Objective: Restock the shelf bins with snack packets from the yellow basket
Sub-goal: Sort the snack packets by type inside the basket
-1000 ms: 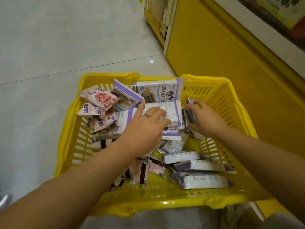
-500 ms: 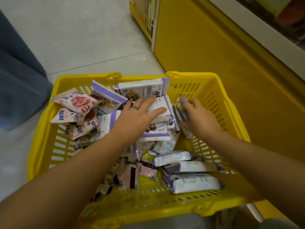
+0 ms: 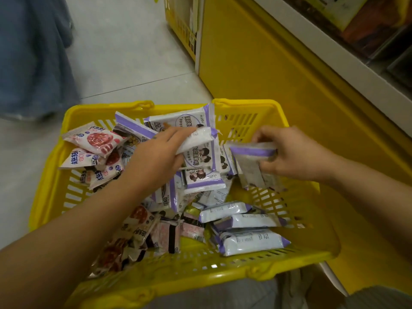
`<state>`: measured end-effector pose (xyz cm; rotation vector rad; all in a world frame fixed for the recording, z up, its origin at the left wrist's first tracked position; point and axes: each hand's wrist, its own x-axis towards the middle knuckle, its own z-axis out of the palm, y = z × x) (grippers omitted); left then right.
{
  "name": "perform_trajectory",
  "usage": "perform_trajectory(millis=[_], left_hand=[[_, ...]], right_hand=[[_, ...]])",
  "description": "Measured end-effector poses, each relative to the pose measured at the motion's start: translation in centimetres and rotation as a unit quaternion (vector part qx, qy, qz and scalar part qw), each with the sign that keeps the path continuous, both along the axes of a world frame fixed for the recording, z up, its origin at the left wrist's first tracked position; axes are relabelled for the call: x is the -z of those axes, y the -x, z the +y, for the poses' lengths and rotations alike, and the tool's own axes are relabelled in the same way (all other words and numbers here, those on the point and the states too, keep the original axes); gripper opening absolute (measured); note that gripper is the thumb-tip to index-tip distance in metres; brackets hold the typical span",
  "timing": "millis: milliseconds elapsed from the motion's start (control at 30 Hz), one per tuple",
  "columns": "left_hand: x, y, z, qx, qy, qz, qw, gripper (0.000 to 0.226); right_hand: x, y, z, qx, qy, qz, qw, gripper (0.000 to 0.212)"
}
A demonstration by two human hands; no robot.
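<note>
A yellow basket (image 3: 53,181) sits in front of me, heaped with several snack packets: white-and-purple ones (image 3: 252,241) at the middle and right, pink-and-white ones (image 3: 95,139) at the left. My left hand (image 3: 156,159) is over the middle of the pile and grips a white-and-purple packet (image 3: 196,139) lifted at an angle. My right hand (image 3: 292,152) is at the basket's right side and pinches a small stack of white-and-purple packets (image 3: 252,161), raised above the pile.
A yellow shelf base (image 3: 278,90) runs along the right, with a white shelf edge (image 3: 334,52) and goods above it. Grey tiled floor (image 3: 124,54) lies behind the basket. A person's blue trouser leg (image 3: 31,59) stands at the far left.
My left hand has closed on one packet and raised it. My right hand has lifted its packets up and to the right. The view has shifted, and more of the blue trouser leg shows.
</note>
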<state>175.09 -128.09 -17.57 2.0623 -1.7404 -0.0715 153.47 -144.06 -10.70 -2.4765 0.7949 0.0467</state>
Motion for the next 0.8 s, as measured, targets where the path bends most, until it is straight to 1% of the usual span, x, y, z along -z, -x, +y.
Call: perform_trajectory(millis=[67,100,200,267,367,400,433,467,500,533,567,600,633,667,700,800], left_hand=[[-0.1,-0.1,0.5,0.004,0.01,0.011,1.0,0.059],[-0.1,-0.1,0.7,0.009,0.01,0.011,1.0,0.06],[0.3,0.1,1.5,0.03,-0.002,0.003,1.0,0.061],[0.7,0.1,1.9,0.028,-0.011,0.001,1.0,0.062],[1.1,0.0,2.2,0.02,-0.021,0.006,1.0,0.063],[1.2,-0.1,2.3,0.019,-0.023,0.01,1.0,0.063],[1.2,-0.2,2.4,0.017,-0.023,0.015,0.999,0.062],[1.3,-0.3,2.4,0.015,-0.023,0.02,0.999,0.062],[1.3,-0.4,2.4,0.014,-0.023,0.023,0.999,0.062],[1.3,-0.4,2.4,0.014,-0.022,0.025,0.999,0.062],[1.3,-0.3,2.4,0.015,-0.02,0.026,0.999,0.062],[1.3,-0.3,2.4,0.017,-0.017,0.027,0.999,0.061],[1.3,-0.2,2.3,0.017,-0.015,0.029,0.999,0.061],[1.3,-0.1,2.2,0.017,-0.015,0.03,0.999,0.061],[1.3,-0.1,2.2,0.016,-0.016,0.031,0.999,0.061],[1.4,0.0,2.4,0.018,-0.019,0.03,0.999,0.061]], right_hand=[[0.8,-0.1,0.9,-0.056,-0.045,0.064,0.995,0.035],[1.7,-0.2,1.4,-0.08,-0.043,0.09,0.992,0.036],[5.1,-0.9,3.5,-0.156,0.03,0.162,0.974,0.039],[7.1,-1.4,4.5,-0.196,0.074,0.18,0.961,0.039],[8.4,-1.2,4.8,-0.149,0.049,0.174,0.972,0.044],[8.4,-1.0,4.6,-0.139,0.048,0.172,0.974,0.042],[8.3,-0.7,4.3,-0.14,0.053,0.176,0.973,0.035],[8.1,-0.4,3.8,-0.149,0.044,0.188,0.97,0.026],[7.7,-0.1,3.5,-0.161,0.011,0.208,0.965,0.02],[7.3,0.1,3.2,-0.171,-0.046,0.238,0.955,0.019],[6.9,0.3,3.0,-0.179,-0.106,0.277,0.938,0.023],[6.6,0.5,3.0,-0.186,-0.145,0.319,0.918,0.033],[6.7,0.7,3.0,-0.194,-0.153,0.35,0.904,0.046],[6.8,0.8,3.1,-0.196,-0.147,0.364,0.899,0.053],[7.0,0.8,3.3,-0.191,-0.143,0.356,0.904,0.051],[7.5,0.8,3.5,-0.18,-0.13,0.287,0.932,0.031]])
